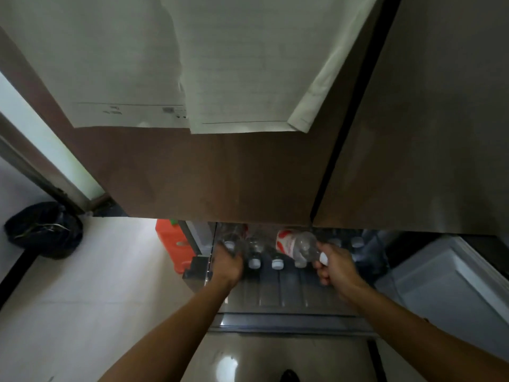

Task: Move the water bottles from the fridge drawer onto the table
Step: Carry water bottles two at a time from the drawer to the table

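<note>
fridge drawer (289, 296) | right grip (334, 264) clasps clear, red-labelled, white-capped bottle (296, 244) | left grip (227, 261): blurred, cannot tell

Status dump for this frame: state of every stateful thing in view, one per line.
fridge drawer: pulled open
upper fridge doors: closed
red-labelled bottle: capped, raised and tilted, held at the neck by right hand
leftmost bottle: in drawer, under left hand; grip too blurred to tell
other bottles: in drawer, capped
bin: open, black liner
</note>
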`<state>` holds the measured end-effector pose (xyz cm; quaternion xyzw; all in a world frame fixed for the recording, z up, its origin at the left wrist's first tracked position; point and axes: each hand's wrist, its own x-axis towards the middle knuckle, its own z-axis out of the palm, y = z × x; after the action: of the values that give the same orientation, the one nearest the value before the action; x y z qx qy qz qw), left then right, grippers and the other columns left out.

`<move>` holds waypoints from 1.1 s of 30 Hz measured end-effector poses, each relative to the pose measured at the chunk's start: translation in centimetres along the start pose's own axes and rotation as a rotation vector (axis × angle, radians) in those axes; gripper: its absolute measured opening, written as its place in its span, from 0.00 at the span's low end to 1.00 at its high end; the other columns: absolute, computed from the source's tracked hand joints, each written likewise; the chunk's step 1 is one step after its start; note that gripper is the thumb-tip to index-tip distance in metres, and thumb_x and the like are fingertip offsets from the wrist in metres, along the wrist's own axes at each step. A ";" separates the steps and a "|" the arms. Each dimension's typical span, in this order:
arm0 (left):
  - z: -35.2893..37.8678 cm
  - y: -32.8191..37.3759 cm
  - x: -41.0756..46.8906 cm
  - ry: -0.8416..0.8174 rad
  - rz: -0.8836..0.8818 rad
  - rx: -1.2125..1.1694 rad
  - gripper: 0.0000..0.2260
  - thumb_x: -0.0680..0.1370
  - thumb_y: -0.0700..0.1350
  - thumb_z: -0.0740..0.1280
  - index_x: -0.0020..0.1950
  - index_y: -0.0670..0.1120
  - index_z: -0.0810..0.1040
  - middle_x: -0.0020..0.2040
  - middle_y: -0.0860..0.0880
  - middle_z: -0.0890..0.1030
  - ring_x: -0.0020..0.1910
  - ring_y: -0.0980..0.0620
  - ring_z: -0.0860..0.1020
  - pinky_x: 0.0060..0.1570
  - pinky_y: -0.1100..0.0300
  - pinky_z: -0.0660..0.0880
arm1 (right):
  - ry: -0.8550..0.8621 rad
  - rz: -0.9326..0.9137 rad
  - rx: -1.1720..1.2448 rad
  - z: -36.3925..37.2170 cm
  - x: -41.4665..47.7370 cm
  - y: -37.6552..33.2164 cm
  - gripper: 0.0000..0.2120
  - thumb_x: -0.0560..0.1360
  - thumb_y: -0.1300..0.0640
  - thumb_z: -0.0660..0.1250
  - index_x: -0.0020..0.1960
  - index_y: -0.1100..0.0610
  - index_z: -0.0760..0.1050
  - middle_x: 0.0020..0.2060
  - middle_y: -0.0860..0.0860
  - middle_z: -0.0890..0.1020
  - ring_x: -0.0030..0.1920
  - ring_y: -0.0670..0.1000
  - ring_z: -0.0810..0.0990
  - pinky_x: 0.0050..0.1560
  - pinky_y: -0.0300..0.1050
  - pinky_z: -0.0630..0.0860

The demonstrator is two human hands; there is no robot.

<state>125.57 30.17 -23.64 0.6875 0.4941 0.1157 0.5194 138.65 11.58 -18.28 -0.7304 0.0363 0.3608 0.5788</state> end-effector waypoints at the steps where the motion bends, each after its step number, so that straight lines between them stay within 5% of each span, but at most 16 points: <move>1: 0.5 -0.2 0.8 0.029 -0.004 0.031 0.18 0.79 0.49 0.64 0.65 0.42 0.70 0.61 0.42 0.77 0.58 0.42 0.76 0.61 0.48 0.73 | 0.025 -0.017 -0.046 -1.3 -0.4 -0.1 0.10 0.81 0.54 0.58 0.45 0.57 0.74 0.25 0.53 0.71 0.20 0.46 0.64 0.21 0.37 0.60; 4: 2.0 -0.6 3.1 0.069 -0.052 0.081 0.23 0.78 0.53 0.61 0.67 0.38 0.68 0.61 0.37 0.77 0.57 0.38 0.76 0.59 0.44 0.74 | 0.055 -0.149 -0.119 -4.0 -1.8 -0.9 0.10 0.80 0.59 0.59 0.45 0.56 0.78 0.23 0.48 0.74 0.19 0.42 0.69 0.19 0.35 0.63; 6: 3.0 -0.2 3.9 0.098 -0.073 0.171 0.29 0.78 0.54 0.61 0.71 0.36 0.62 0.63 0.35 0.74 0.59 0.34 0.74 0.60 0.44 0.72 | 0.036 -0.299 -0.249 -5.4 -2.3 -1.6 0.11 0.79 0.62 0.60 0.47 0.54 0.81 0.29 0.45 0.81 0.30 0.40 0.78 0.29 0.35 0.72; 9: 3.5 0.2 3.9 0.142 0.031 0.246 0.36 0.79 0.53 0.63 0.77 0.38 0.48 0.64 0.32 0.73 0.56 0.32 0.75 0.53 0.43 0.74 | 0.003 -0.462 -0.702 -6.8 -2.9 -2.6 0.13 0.74 0.51 0.60 0.49 0.50 0.82 0.44 0.48 0.83 0.47 0.48 0.80 0.48 0.46 0.77; 12: 3.2 0.1 3.9 0.116 0.170 0.322 0.37 0.80 0.51 0.61 0.77 0.42 0.39 0.56 0.33 0.78 0.43 0.35 0.79 0.40 0.48 0.76 | 0.000 -0.534 -1.062 -6.8 -3.2 -3.2 0.16 0.73 0.44 0.58 0.52 0.46 0.81 0.48 0.48 0.83 0.47 0.50 0.80 0.46 0.46 0.77; 16: 1.6 1.5 2.7 0.131 0.223 0.435 0.31 0.79 0.44 0.60 0.75 0.40 0.47 0.44 0.34 0.79 0.37 0.36 0.78 0.40 0.45 0.78 | 0.021 -0.644 -1.284 -5.8 -3.3 -3.4 0.12 0.75 0.45 0.61 0.54 0.44 0.80 0.51 0.51 0.83 0.50 0.54 0.79 0.44 0.45 0.72; 21: -1.0 1.7 -1.0 0.112 0.299 0.345 0.26 0.76 0.45 0.66 0.71 0.42 0.61 0.57 0.37 0.78 0.49 0.36 0.79 0.50 0.45 0.77 | 0.036 -0.732 -1.372 -4.5 -3.2 -3.4 0.15 0.76 0.42 0.58 0.55 0.47 0.78 0.49 0.52 0.83 0.49 0.52 0.78 0.41 0.43 0.66; 24: -3.5 1.2 -3.2 0.125 0.288 0.350 0.23 0.70 0.56 0.68 0.62 0.48 0.71 0.53 0.44 0.80 0.45 0.44 0.80 0.48 0.47 0.79 | 0.035 -0.755 -1.358 -4.1 -2.8 -3.5 0.16 0.76 0.41 0.58 0.55 0.47 0.78 0.49 0.51 0.83 0.47 0.51 0.78 0.41 0.42 0.65; 29: -6.9 3.2 -6.3 0.205 0.459 0.473 0.09 0.72 0.47 0.73 0.49 0.49 0.78 0.52 0.51 0.75 0.43 0.51 0.76 0.40 0.65 0.72 | 0.052 -0.779 -1.350 -2.7 -2.3 -3.6 0.15 0.74 0.40 0.60 0.51 0.49 0.77 0.48 0.51 0.83 0.49 0.53 0.80 0.40 0.43 0.65; 33: -7.9 6.3 -7.4 0.149 0.554 0.666 0.07 0.71 0.46 0.73 0.46 0.46 0.81 0.50 0.50 0.76 0.41 0.49 0.77 0.42 0.56 0.78 | 0.077 -0.834 -1.355 -1.1 -2.2 -3.4 0.15 0.72 0.40 0.62 0.49 0.50 0.76 0.47 0.53 0.83 0.49 0.55 0.81 0.40 0.43 0.64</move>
<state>120.20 29.11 -12.39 0.9138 0.3375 0.1342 0.1818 139.19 10.97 -14.16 -0.8887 -0.4474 0.0323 0.0946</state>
